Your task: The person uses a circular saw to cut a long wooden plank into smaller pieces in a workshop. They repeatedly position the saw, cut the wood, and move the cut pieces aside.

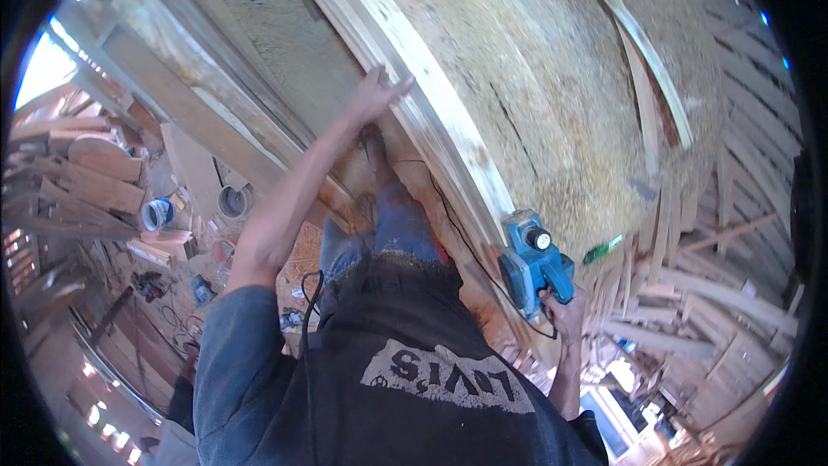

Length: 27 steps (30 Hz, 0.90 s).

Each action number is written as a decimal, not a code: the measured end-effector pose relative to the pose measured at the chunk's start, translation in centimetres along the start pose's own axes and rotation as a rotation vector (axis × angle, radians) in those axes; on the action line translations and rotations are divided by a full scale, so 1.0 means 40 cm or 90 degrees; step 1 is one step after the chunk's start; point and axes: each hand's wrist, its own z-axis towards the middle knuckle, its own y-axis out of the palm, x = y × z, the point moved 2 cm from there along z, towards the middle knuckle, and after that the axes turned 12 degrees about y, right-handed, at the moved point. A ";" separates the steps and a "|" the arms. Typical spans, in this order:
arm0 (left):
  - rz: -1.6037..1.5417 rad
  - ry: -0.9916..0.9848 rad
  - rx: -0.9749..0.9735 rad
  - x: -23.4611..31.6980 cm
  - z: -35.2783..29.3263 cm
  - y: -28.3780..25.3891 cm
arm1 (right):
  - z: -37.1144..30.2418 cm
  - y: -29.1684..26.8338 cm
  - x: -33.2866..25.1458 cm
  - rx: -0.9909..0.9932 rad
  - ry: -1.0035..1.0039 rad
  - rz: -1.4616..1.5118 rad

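Note:
A long pale wooden board stands on a bench, curving in this view from the top toward the lower right. At its near end sits a blue electric planer with a dark round knob. My right hand is closed round the planer's rear handle. Farther up the board, my left hand rests against its left edge, thumb and fingers apart. A black cord runs beside the board to the planer, and part of it is hidden.
Sawdust covers the broad surface right of the board, where thin wood strips lie. A green object is near the planer. On the left are a heavy beam, a bucket and scrap wood. Timber is piled at right.

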 end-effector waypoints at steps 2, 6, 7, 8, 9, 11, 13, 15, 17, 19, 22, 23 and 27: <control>0.028 -0.015 0.024 0.056 0.056 0.057 | -0.026 -0.044 0.087 -0.012 0.027 0.024; -0.067 -0.043 0.009 0.116 0.082 0.092 | -0.005 -0.029 0.058 0.049 -0.004 -0.114; -0.099 -0.053 0.002 0.116 0.077 0.081 | 0.012 -0.013 0.012 0.034 -0.023 -0.115; -0.052 -0.078 0.019 0.116 0.078 0.072 | 0.035 0.007 -0.036 0.017 -0.044 -0.115; -0.063 -0.057 0.013 0.114 0.076 0.074 | 0.047 0.026 -0.102 0.021 -0.095 -0.128; -0.078 -0.010 0.013 0.112 0.068 0.071 | 0.096 0.077 -0.204 0.008 -0.164 -0.141; -0.176 -0.064 0.013 0.087 0.076 0.061 | 0.147 0.136 -0.297 -0.010 -0.176 -0.129; -0.324 -0.107 0.009 0.038 0.073 0.036 | 0.202 0.211 -0.389 -0.029 -0.182 -0.092; -0.528 -0.129 -0.010 -0.003 0.062 0.004 | 0.233 0.279 -0.498 -0.024 -0.175 -0.071; -0.585 -0.137 -0.056 -0.016 0.043 -0.014 | 0.251 0.331 -0.610 -0.017 -0.177 -0.070; -0.724 -0.105 -0.081 -0.093 0.044 -0.015 | 0.282 0.414 -0.778 -0.001 -0.235 -0.097; -0.740 -0.113 -0.083 -0.109 0.050 -0.010 | 0.307 0.443 -0.827 0.016 -0.272 -0.107; -0.804 -0.139 -0.099 -0.151 0.059 0.005 | 0.440 0.590 -1.036 0.035 -0.428 -0.189</control>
